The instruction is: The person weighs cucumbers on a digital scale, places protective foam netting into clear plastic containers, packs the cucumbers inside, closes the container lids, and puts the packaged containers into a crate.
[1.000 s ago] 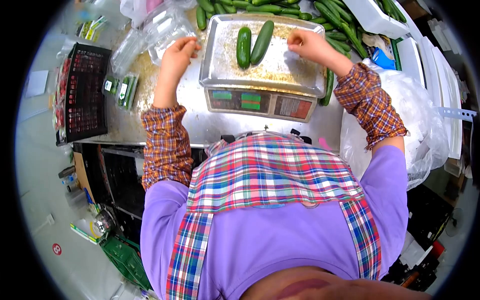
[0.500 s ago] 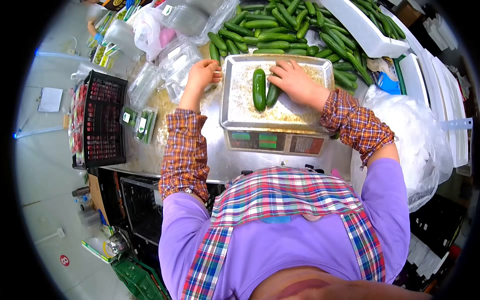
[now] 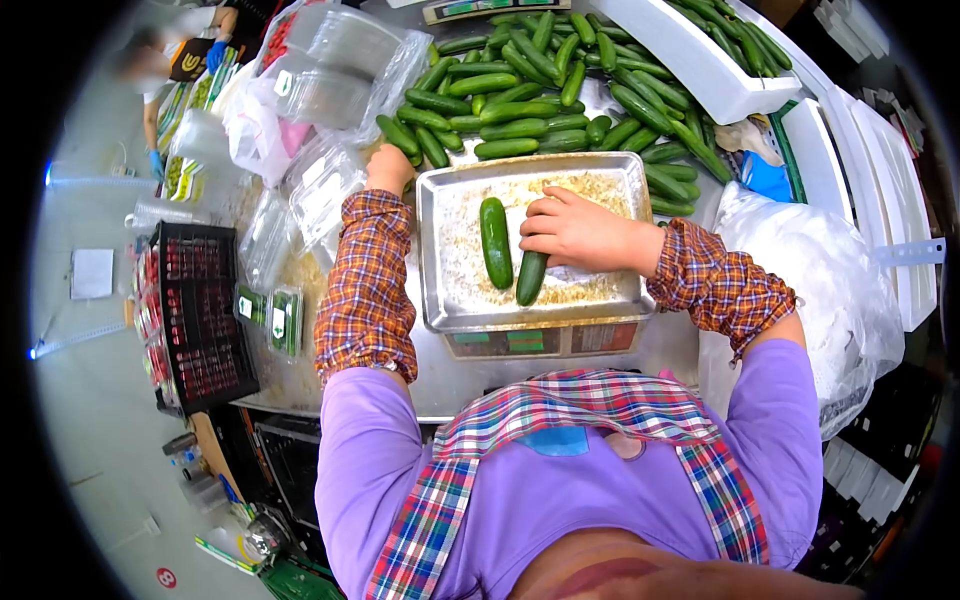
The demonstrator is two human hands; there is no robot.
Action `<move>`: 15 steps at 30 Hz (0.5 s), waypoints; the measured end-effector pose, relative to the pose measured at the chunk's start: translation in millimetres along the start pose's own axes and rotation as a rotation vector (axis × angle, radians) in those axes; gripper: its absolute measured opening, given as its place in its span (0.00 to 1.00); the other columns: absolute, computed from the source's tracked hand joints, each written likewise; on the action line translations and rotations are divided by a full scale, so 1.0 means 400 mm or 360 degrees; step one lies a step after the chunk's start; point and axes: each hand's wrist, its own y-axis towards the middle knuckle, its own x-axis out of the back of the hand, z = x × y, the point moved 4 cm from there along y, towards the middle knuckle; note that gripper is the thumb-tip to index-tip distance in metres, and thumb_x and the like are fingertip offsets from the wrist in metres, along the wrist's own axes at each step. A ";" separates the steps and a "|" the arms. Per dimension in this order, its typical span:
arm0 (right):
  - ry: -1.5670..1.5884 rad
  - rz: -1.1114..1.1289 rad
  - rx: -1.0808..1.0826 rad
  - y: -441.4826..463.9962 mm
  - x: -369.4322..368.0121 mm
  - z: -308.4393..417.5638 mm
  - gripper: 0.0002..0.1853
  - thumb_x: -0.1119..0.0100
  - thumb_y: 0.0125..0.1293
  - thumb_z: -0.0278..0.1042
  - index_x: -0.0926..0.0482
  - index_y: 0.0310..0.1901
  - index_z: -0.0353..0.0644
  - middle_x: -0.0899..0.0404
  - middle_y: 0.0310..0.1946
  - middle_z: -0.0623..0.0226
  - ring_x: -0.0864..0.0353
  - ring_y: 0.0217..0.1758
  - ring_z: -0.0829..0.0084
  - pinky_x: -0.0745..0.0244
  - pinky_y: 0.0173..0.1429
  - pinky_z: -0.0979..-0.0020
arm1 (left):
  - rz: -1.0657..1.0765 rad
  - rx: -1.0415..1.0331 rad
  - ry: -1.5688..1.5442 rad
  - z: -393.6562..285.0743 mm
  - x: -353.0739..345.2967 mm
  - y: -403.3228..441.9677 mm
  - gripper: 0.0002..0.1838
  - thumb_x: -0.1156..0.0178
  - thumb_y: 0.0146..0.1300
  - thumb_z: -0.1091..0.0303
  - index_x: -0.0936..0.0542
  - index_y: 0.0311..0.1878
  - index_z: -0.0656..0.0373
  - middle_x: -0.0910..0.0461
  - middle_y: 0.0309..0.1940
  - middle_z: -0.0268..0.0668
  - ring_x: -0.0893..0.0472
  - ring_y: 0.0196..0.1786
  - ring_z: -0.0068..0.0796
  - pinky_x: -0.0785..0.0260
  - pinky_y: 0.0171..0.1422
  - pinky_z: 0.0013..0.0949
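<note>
On the metal tray (image 3: 433, 250) of the scale lie two green cucumbers. One cucumber (image 3: 495, 243) rests untouched at the left. My right hand (image 3: 585, 232) is closed over the upper part of the other cucumber (image 3: 532, 278), whose lower end shows below the fingers. Beyond the tray's far left corner, my left hand (image 3: 390, 168) is at the edge of the cucumber pile (image 3: 515, 110). Its fingers close at the lower end of a cucumber (image 3: 398, 134) there, and the fingertips are partly hidden.
Clear plastic boxes (image 3: 325, 185) lie left of my left hand. Two packed trays of green produce (image 3: 286, 322) sit beside a black crate (image 3: 205, 320). A white foam box (image 3: 720, 85) and a plastic bag (image 3: 800, 280) stand right. Another person's blue-gloved hand (image 3: 217, 55) shows far left.
My left hand has gone from beside the tray to a cucumber at the pile's left edge. My right hand still covers its cucumber, which now slants the other way. The whole view has shifted.
</note>
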 end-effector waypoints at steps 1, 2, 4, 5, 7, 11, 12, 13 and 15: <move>0.0085 0.0003 -0.0019 -0.003 -0.001 -0.007 0.16 0.39 0.51 0.36 0.23 0.43 0.45 0.26 0.42 0.70 0.31 0.53 0.66 0.40 0.63 0.58 | 0.0046 -0.0008 -0.0010 -0.004 -0.009 0.004 0.36 0.33 0.48 0.60 0.35 0.54 0.75 0.23 0.48 0.55 0.22 0.52 0.48 0.29 0.56 0.39; 0.0173 0.0007 -0.0037 -0.007 -0.003 -0.014 0.16 0.37 0.50 0.36 0.23 0.42 0.45 0.26 0.43 0.70 0.31 0.53 0.66 0.40 0.63 0.58 | 0.0095 -0.0014 -0.0020 -0.003 -0.018 0.009 0.40 0.32 0.48 0.59 0.39 0.56 0.78 0.23 0.48 0.55 0.22 0.52 0.47 0.29 0.56 0.38; 0.0290 -0.0063 -0.0077 -0.011 0.007 -0.028 0.14 0.36 0.51 0.35 0.23 0.41 0.44 0.25 0.42 0.68 0.30 0.52 0.64 0.38 0.61 0.59 | 0.0136 -0.0082 -0.0043 0.007 -0.060 0.032 0.44 0.30 0.46 0.59 0.42 0.57 0.81 0.23 0.48 0.56 0.22 0.52 0.48 0.29 0.56 0.37; 0.0336 -0.0109 -0.0106 -0.015 0.007 -0.039 0.13 0.37 0.51 0.34 0.23 0.40 0.44 0.25 0.41 0.67 0.29 0.52 0.63 0.37 0.60 0.60 | 0.0071 0.0040 -0.0104 0.011 -0.058 0.026 0.42 0.31 0.47 0.61 0.41 0.56 0.82 0.24 0.48 0.58 0.22 0.52 0.49 0.28 0.55 0.37; 0.0413 -0.0190 -0.0177 -0.020 0.008 -0.061 0.12 0.38 0.52 0.32 0.23 0.39 0.43 0.24 0.40 0.66 0.28 0.50 0.63 0.36 0.58 0.61 | 0.0017 0.0006 -0.0126 0.024 -0.070 0.048 0.40 0.33 0.47 0.62 0.40 0.55 0.83 0.24 0.47 0.59 0.22 0.51 0.49 0.28 0.55 0.37; 0.0362 -0.0358 -0.0344 -0.036 0.022 -0.112 0.09 0.40 0.53 0.28 0.23 0.38 0.42 0.23 0.36 0.65 0.26 0.46 0.62 0.32 0.54 0.62 | 0.0107 -0.0112 -0.0193 0.088 -0.084 0.116 0.25 0.41 0.52 0.67 0.29 0.51 0.75 0.22 0.43 0.59 0.20 0.48 0.50 0.28 0.51 0.39; 0.0306 -0.0404 -0.0383 -0.044 0.024 -0.129 0.09 0.40 0.53 0.27 0.23 0.37 0.42 0.23 0.35 0.64 0.25 0.45 0.62 0.31 0.52 0.62 | 0.0162 -0.0120 -0.0267 0.095 -0.085 0.125 0.23 0.42 0.53 0.68 0.27 0.50 0.74 0.21 0.42 0.58 0.20 0.47 0.50 0.28 0.50 0.40; 0.0236 -0.0500 -0.0489 -0.058 0.022 -0.162 0.07 0.42 0.54 0.27 0.22 0.37 0.41 0.22 0.33 0.62 0.24 0.42 0.61 0.29 0.49 0.60 | 0.0392 0.0255 -0.0700 0.016 0.054 -0.016 0.20 0.43 0.54 0.67 0.24 0.48 0.71 0.21 0.42 0.58 0.20 0.46 0.51 0.29 0.49 0.42; 0.0171 -0.0267 -0.0950 -0.076 0.023 -0.253 0.08 0.45 0.57 0.27 0.19 0.38 0.40 0.19 0.37 0.61 0.23 0.43 0.61 0.26 0.49 0.60 | 0.0433 0.0307 -0.1188 0.048 0.015 -0.018 0.21 0.41 0.54 0.65 0.24 0.47 0.72 0.21 0.42 0.57 0.20 0.45 0.51 0.28 0.48 0.43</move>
